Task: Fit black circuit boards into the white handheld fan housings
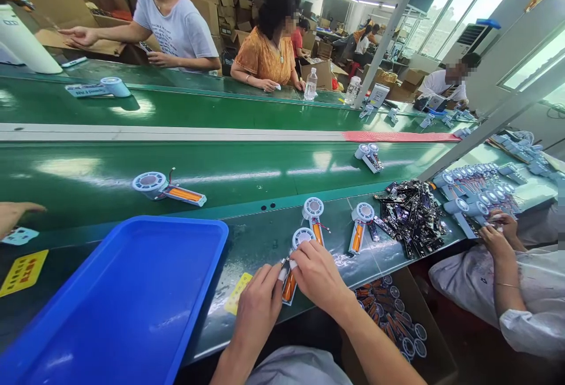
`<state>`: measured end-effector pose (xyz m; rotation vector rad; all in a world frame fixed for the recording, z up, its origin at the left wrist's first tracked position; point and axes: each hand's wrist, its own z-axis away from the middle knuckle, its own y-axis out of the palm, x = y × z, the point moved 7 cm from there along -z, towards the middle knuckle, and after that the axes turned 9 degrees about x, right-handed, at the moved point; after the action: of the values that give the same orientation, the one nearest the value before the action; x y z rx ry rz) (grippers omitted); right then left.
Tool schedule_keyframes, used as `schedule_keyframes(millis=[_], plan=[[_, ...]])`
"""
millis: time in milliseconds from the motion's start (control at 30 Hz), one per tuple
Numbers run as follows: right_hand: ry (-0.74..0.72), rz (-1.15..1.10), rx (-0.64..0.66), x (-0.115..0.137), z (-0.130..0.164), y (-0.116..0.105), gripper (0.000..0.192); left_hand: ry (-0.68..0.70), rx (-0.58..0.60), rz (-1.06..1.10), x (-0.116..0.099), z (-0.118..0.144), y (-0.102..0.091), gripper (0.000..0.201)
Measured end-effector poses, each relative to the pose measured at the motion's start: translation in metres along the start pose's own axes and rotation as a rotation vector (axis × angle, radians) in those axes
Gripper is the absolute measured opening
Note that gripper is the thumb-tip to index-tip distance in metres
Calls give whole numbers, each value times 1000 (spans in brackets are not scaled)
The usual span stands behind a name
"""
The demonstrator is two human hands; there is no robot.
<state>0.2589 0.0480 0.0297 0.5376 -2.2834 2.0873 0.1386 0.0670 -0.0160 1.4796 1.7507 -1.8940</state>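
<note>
Both hands meet over a light-blue handheld fan [303, 236] with an open handle and an orange battery inside. It lies near the bench's front edge. My left hand [260, 294] is closed on the left side of its handle, and my right hand [318, 273] is closed just below its round head. White coverings show on some fingertips. A small dark piece shows between the fingertips, too small to name. Two similar open fans, one just behind [313, 208] and another to the right [362, 214], rest on the bench.
To the left stands a blue tray [132, 302]. A heap of black circuit boards [412, 214] lies right, near a co-worker's hands [498, 235]. On the green conveyor [247, 179] lies another fan [150, 183]. Below right, a box holds several fans [392, 314].
</note>
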Motion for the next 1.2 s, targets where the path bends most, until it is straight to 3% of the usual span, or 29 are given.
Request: schedule_keyframes(millis=[200, 400, 600, 733, 833, 967, 1067, 1200], plan=[[-58, -139, -9, -14, 0, -1, 21, -46, 181, 244, 5, -13, -3, 32], [-112, -269, -31, -20, 0, -2, 20, -76, 259, 379, 3, -18, 1, 33], [20, -696, -103, -41, 15, -14, 18, -262, 319, 393, 16, -5, 10, 40], [155, -683, -31, -49, 39, -16, 28, -377, 291, 403, 25, 7, 8, 48], [126, -544, 72, -44, 49, -8, 38, -379, 322, 420, 23, 9, 8, 54], [148, -440, 56, -45, 49, -1, 33, -325, 340, 308, 19, 6, 10, 57], [150, -504, 73, -43, 46, 0, 34, -231, 311, 242, 16, 2, 13, 58], [18, -655, 91, -27, 40, -5, 39, -194, 400, 84, 12, 2, 20, 61]])
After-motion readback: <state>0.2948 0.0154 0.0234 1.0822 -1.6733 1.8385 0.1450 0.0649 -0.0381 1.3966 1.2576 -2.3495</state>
